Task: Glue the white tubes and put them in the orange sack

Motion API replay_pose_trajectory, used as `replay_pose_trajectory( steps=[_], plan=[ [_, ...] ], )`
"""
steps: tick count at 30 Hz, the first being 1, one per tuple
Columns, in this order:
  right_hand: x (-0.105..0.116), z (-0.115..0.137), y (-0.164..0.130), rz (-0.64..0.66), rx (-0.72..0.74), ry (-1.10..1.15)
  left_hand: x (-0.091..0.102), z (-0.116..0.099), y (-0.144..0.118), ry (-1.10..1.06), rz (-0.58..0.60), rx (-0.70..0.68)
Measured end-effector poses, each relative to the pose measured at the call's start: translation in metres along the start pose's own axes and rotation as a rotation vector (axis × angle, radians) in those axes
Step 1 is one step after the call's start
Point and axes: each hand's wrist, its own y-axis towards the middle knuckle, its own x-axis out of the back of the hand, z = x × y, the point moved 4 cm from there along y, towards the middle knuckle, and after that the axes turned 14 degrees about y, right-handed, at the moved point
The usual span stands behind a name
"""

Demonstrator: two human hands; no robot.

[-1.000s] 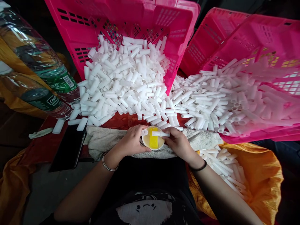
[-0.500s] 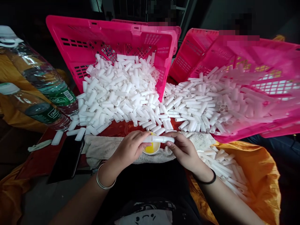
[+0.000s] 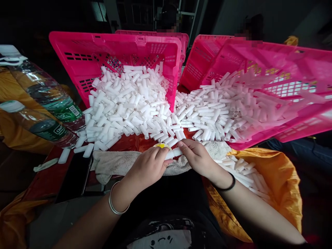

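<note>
Both hands clamped on white tube (image 3: pixel 174 153): left hand (image 3: pixel 149 167), right hand (image 3: pixel 197 157); tube's near end hidden by fingers, yellow dish (image 3: pixel 161 146) mostly covered.

Both hands meet over a towel (image 3: pixel 121 162) at the table edge: left hand (image 3: pixel 147 166) and right hand (image 3: pixel 198 157) pinch one white tube (image 3: pixel 174 153) from either end, just in front of a small cup (image 3: pixel 160 146) with yellow inside. Two tilted pink crates (image 3: pixel 114 52) spill white tube piles (image 3: pixel 129 103) toward the hands. More tubes lie on orange cloth (image 3: pixel 282 180) at right. Two water bottles (image 3: pixel 49 93) and a phone (image 3: pixel 75 176) at left.
</note>
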Motion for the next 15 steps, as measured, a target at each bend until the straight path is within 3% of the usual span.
replay_pose_trajectory(
  steps=[4, 6, 7, 9, 12, 15],
  plan=[
    [0.001, 0.012, 0.000, 0.032, 0.349, -0.197, -0.015, -0.006, -0.002, -0.790, 0.347, 0.322],
    [-0.004, 0.014, -0.001, 0.006, 0.364, -0.184, -0.022, -0.014, -0.004, -1.082, 0.472, 0.477],
    [-0.007, 0.013, 0.000, -0.032, 0.311, -0.173, -0.024, -0.017, -0.003, -1.101, 0.465, 0.506],
    [-0.012, 0.011, -0.001, -0.105, 0.165, -0.163, -0.022, -0.021, 0.000, -0.901, 0.341, 0.458],
    [-0.004, 0.007, -0.013, -0.132, 0.045, -0.173, -0.013, -0.028, 0.002, -0.494, 0.184, 0.202],
    [0.049, -0.007, -0.045, -0.226, -0.013, -0.403, -0.006, -0.007, -0.005, -0.236, 0.218, 0.030]
  ],
)
